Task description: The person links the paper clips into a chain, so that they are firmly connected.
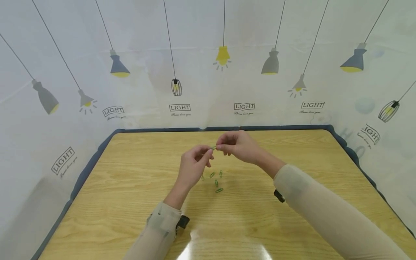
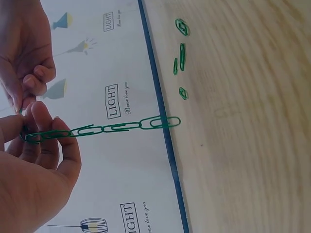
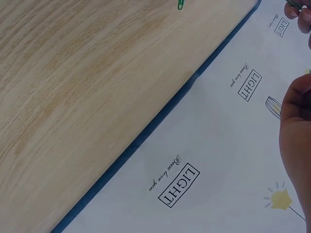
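My left hand (image 1: 194,164) pinches the upper end of a chain of linked green paper clips (image 2: 121,127) between thumb and fingers. The chain hangs down from it over the table, plainest in the left wrist view. Beside it, slightly higher and to the right, my right hand (image 1: 242,148) pinches a small green paper clip (image 1: 214,147) that spans the narrow gap between both hands' fingertips. Whether that clip is hooked into the chain cannot be made out. In the right wrist view, the right hand (image 3: 296,116) shows only partly at the edge, its fingertips cut off.
Several loose green paper clips (image 1: 216,183) lie on the wooden table (image 1: 136,173) below the hands. A dark blue edge runs round the tabletop. Behind stands a pale curtain (image 1: 201,36) printed with hanging lamps.
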A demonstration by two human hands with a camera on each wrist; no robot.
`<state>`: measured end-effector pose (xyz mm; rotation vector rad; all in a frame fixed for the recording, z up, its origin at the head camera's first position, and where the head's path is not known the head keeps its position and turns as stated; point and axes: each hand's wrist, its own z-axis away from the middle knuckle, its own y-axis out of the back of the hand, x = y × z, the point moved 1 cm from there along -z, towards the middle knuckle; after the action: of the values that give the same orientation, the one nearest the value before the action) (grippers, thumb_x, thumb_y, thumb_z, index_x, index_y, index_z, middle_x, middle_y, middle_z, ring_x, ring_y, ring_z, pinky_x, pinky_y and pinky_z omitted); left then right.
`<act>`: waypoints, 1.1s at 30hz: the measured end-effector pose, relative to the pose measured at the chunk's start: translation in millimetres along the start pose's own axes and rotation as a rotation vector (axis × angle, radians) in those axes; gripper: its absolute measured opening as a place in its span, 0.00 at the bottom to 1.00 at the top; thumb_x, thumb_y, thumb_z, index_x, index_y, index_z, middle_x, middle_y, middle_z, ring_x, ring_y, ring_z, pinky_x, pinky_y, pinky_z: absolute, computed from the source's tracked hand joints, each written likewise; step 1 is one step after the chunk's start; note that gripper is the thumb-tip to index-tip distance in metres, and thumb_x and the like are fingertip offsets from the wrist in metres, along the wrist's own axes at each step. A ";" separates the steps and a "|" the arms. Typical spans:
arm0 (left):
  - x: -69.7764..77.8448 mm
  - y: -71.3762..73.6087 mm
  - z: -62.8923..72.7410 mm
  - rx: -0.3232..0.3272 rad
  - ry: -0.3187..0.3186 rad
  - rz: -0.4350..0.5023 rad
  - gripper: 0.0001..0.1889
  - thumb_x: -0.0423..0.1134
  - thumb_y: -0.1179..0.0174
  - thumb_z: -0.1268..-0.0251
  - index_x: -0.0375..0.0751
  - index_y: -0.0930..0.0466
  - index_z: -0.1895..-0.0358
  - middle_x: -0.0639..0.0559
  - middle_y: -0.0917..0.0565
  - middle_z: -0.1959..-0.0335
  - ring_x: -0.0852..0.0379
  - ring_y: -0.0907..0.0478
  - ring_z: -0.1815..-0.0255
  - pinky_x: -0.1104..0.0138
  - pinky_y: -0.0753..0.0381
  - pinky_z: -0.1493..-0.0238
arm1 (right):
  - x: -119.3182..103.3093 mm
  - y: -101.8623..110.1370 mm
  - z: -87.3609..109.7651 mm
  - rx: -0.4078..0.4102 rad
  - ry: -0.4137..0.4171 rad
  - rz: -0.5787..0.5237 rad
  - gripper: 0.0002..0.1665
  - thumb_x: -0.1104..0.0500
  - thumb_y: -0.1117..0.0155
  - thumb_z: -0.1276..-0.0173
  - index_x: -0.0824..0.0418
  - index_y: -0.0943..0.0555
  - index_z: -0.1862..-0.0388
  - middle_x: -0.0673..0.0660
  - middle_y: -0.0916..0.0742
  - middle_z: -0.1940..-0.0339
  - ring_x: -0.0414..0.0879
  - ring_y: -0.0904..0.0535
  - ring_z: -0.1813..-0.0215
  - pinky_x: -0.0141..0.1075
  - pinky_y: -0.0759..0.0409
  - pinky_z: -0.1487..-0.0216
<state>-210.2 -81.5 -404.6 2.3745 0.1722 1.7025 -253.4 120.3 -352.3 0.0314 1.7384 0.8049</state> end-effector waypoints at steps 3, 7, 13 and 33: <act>-2.2 0.9 0.7 0.004 -0.001 -0.004 0.10 0.42 0.39 0.18 0.41 0.13 0.48 0.44 0.11 0.62 0.59 0.18 0.72 0.72 0.23 0.73 | 2.4 -1.6 -0.8 -0.003 -0.003 0.002 0.04 0.56 0.31 0.22 0.56 0.13 0.55 0.53 0.12 0.63 0.49 0.17 0.64 0.38 0.17 0.62; -3.4 2.3 1.2 0.012 0.001 -0.009 0.10 0.41 0.39 0.18 0.41 0.13 0.48 0.42 0.11 0.62 0.58 0.18 0.72 0.72 0.25 0.75 | 7.8 -2.0 -3.0 -0.010 0.001 -0.005 0.08 0.56 0.33 0.20 0.59 0.13 0.52 0.54 0.12 0.61 0.49 0.17 0.63 0.38 0.17 0.60; -2.6 6.1 2.1 0.036 0.009 -0.015 0.10 0.39 0.39 0.19 0.39 0.13 0.47 0.40 0.11 0.63 0.55 0.18 0.72 0.72 0.21 0.72 | 29.4 -5.8 -5.9 -0.063 -0.050 0.030 0.13 0.52 0.37 0.18 0.57 0.13 0.46 0.58 0.11 0.54 0.56 0.14 0.59 0.44 0.13 0.56; -9.1 6.5 7.0 0.042 0.009 0.004 0.10 0.41 0.39 0.18 0.41 0.12 0.48 0.42 0.11 0.62 0.58 0.18 0.72 0.68 0.17 0.66 | 105.7 -35.9 -9.6 -0.234 -0.238 0.153 0.11 0.55 0.27 0.25 0.51 0.10 0.47 0.51 0.11 0.49 0.47 0.21 0.48 0.43 0.22 0.40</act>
<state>-206.7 -90.5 -413.6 2.3983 0.2066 1.7287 -283.9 132.0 -459.4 0.0995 1.4223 1.0694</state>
